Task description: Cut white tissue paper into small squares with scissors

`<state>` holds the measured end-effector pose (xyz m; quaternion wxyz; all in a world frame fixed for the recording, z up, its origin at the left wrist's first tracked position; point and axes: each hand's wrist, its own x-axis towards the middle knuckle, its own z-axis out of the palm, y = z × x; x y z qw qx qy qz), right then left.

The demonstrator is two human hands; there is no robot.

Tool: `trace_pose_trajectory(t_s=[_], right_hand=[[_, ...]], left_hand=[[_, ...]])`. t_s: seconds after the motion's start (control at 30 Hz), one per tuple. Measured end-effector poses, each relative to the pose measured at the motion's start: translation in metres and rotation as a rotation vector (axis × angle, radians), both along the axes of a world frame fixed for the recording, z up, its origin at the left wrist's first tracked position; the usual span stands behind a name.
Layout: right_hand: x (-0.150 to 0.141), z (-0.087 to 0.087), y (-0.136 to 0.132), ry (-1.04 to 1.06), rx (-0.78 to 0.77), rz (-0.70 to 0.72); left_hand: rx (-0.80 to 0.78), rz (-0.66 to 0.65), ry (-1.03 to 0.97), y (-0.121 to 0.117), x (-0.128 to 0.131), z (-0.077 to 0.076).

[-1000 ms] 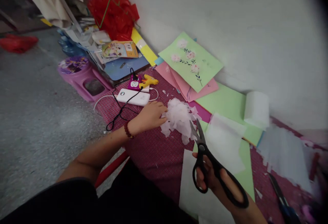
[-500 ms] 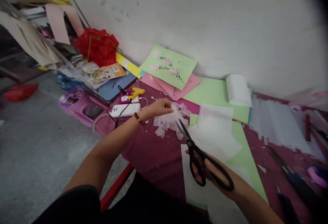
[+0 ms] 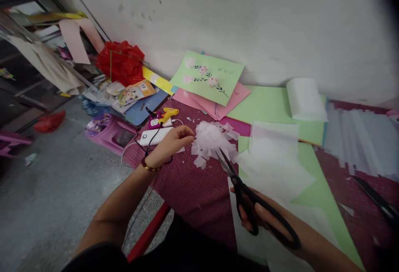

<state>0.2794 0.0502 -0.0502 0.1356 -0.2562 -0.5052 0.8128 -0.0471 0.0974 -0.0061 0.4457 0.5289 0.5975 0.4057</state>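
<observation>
In the head view my right hand [image 3: 263, 214] grips black-handled scissors [image 3: 235, 182], fingers and thumb through the loops. The blades are slightly apart and point at a heap of small white tissue-paper pieces [image 3: 210, 137], their tips over its near edge. My left hand [image 3: 174, 141], a beaded bracelet at its wrist, hovers just left of the heap, thumb and half-bent fingers a little apart. Nothing shows between them. Beneath and beyond the scissors, white tissue sheets [image 3: 274, 160] lie on green card [image 3: 314, 172].
Behind the heap, a green card with paper flowers [image 3: 230, 72] rests on pink sheets [image 3: 241, 93]. A white power bank [image 3: 152, 136] and a yellow glue gun [image 3: 170, 114] lie left with cables. A white roll [image 3: 305, 99] and tissue strips [image 3: 358, 139] are right. A purple stool [image 3: 107, 137] stands left.
My left hand went from spread fingers at the heap's edge to a pinch over it, then drew back left. The scissors stay in my right hand. The view has swung.
</observation>
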Motion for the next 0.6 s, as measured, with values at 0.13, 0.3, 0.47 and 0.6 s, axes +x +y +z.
trace_pose_trajectory(t_s=[0.13, 0.3, 0.47, 0.6], right_hand=[[0.008, -0.002, -0.003, -0.061, 0.009, 0.033], [0.005, -0.003, -0.002, -0.066, 0.041, 0.052], [0.007, -0.006, -0.001, -0.054, 0.039, 0.046], [0.004, -0.007, 0.002, 0.017, 0.101, 0.026]], left_hand=[[0.160, -0.197, 0.378, 0.023, 0.016, -0.003], [0.258, -0.502, 0.751, 0.049, 0.038, -0.005], [0.139, -0.487, 0.555, 0.057, 0.042, -0.005], [-0.066, -0.235, -0.018, 0.043, 0.030, 0.002]])
